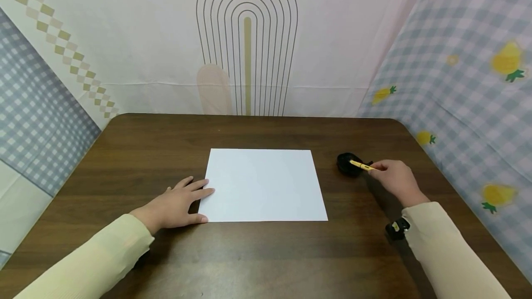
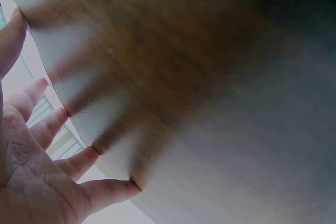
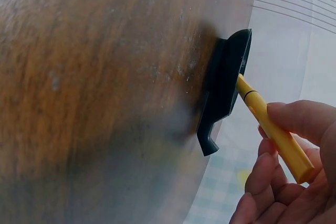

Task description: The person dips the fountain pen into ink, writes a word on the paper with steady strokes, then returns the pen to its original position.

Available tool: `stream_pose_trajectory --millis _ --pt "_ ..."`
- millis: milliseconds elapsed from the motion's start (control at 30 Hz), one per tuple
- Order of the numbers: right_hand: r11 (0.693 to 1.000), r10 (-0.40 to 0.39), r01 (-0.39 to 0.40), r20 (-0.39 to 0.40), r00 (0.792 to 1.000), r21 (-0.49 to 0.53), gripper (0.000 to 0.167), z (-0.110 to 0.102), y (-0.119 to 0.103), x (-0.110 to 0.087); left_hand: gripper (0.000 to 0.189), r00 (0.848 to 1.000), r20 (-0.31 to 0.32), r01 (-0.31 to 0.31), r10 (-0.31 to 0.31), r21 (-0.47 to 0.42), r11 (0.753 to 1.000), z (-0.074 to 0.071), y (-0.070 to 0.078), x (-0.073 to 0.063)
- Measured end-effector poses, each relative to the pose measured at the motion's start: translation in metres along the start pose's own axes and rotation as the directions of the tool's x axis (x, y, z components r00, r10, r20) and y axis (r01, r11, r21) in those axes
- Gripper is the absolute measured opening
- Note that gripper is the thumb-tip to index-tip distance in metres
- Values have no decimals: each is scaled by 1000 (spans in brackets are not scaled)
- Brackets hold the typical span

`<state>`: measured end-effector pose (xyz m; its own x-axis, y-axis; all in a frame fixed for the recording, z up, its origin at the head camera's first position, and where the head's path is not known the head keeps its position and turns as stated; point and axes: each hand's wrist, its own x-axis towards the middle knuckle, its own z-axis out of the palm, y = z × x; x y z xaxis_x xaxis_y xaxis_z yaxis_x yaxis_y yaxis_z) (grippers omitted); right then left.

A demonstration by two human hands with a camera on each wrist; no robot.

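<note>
A white sheet of paper (image 1: 263, 186) lies flat on the brown table. My left hand (image 1: 176, 204) rests at the paper's left edge with fingers spread and straight, some fingertips on the sheet; the left wrist view shows the fingertips (image 2: 97, 150) touching down. To the right of the paper, my right hand (image 1: 395, 179) pinches a yellow pen (image 1: 360, 165) between thumb and fingers. The pen's far end meets a small, shallow black dish (image 1: 348, 165) with a short spout-like handle, seen side-on in the right wrist view. Its very tip is hidden behind the dish's rim.
The wooden table (image 1: 266, 262) has rounded far corners. Behind it hangs a white cloth (image 1: 332, 36) with arch lines. Blue checked cloth with yellow fruit prints (image 1: 469, 105) borders the right side, and another checked cloth (image 1: 37, 105) the left.
</note>
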<state>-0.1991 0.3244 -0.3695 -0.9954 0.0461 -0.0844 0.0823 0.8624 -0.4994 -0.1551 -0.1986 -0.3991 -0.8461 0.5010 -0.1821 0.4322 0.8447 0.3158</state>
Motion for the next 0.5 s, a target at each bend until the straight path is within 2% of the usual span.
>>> stream_pose_trajectory --millis 500 --pt "1000 6 -6 6 1000 0 36 -2 -1 0 72 1000 2 -3 3 -2 1000 0 0 0"
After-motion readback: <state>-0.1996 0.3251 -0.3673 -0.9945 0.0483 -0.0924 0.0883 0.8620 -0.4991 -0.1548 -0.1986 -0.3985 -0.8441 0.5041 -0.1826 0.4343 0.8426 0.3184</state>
